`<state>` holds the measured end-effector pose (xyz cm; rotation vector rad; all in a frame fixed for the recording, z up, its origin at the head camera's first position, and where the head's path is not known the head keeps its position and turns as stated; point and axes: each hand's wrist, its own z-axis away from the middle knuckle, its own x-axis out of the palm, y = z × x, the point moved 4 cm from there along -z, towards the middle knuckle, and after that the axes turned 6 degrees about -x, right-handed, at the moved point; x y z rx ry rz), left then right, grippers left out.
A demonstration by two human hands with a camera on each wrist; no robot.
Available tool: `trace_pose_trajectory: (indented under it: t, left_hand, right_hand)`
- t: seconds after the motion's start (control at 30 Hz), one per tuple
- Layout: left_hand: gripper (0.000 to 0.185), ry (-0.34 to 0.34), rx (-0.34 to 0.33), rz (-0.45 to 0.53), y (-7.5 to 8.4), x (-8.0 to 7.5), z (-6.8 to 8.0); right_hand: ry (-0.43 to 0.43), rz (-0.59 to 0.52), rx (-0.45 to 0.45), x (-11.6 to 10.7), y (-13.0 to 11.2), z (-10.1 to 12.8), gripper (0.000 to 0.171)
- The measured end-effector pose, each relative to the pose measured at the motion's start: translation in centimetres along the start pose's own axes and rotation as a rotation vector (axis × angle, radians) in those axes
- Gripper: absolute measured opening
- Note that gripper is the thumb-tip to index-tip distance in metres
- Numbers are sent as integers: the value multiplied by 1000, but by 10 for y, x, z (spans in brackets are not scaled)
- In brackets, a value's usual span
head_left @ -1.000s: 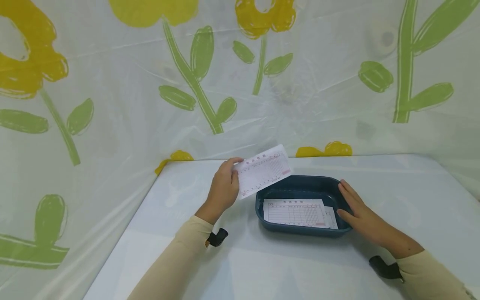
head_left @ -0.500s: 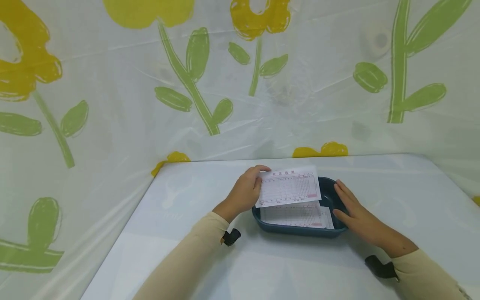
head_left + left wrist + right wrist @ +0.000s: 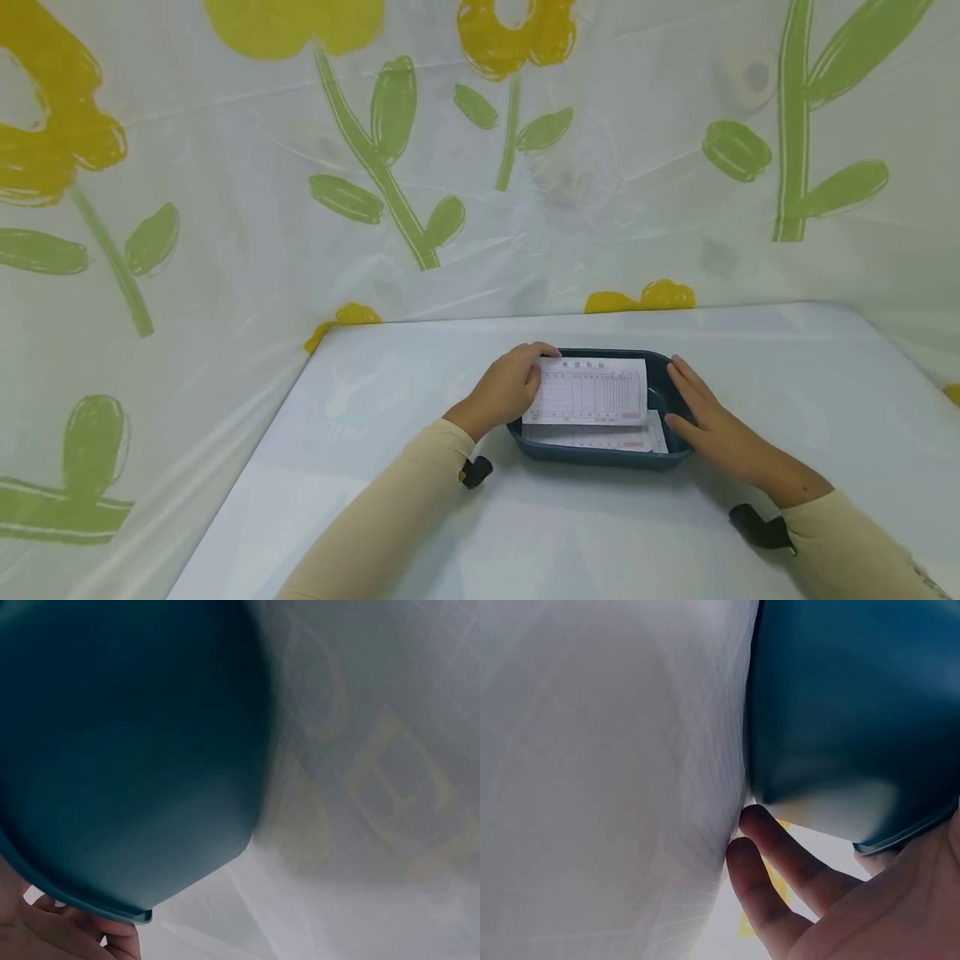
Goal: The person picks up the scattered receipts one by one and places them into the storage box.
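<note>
In the head view a dark teal plastic basin point(image 3: 600, 457) stands on the white table. My left hand point(image 3: 510, 385) holds the left end of a white receipt pad point(image 3: 588, 396) printed with a red table. This pad lies low within the basin, over another receipt pad point(image 3: 592, 437); a further white sheet point(image 3: 657, 432) peeks out at the right. My right hand point(image 3: 716, 429) rests against the basin's right end with its fingers extended. In the right wrist view two fingertips point(image 3: 742, 855) reach down outside the basin wall point(image 3: 847, 712). The left wrist view shows the left hand's fingers point(image 3: 67, 934) by the basin rim point(image 3: 97, 906).
Around the basin spreads a white-covered table point(image 3: 570, 533). Behind it hangs a pale curtain point(image 3: 637, 192) with yellow flowers and green leaves. A small black device point(image 3: 476, 472) sits at the left wrist, and another black device point(image 3: 761, 528) at the right.
My left hand has carried the receipt pad rightward and down from the basin's left side into the basin, levelling its tilt. My right hand stays at the basin's right end.
</note>
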<state>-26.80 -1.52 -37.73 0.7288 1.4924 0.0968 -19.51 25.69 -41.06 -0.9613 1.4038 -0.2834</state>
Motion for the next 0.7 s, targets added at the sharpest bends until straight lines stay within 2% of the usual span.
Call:
trace_pose_trajectory:
  t: [0.13,0.37,0.47,0.6,0.7]
  left_hand:
    - [34,-3,5,-123,1,4,3]
    - [34,37,53,-418,8,13,5]
    - [34,45,57,-509,12,17,4]
    - [36,92,60,-564,15,18,5]
    - [39,143,38,-528,13,10,9]
  right_hand:
    - [-1,-11,-1,4,0,1,78]
    - [0,0,-7,4,-1,0,78]
    - [-2,17,6,4,1,1,78]
    - [5,10,2,4,4,2,78]
    - [6,2,-9,4,3,2,77]
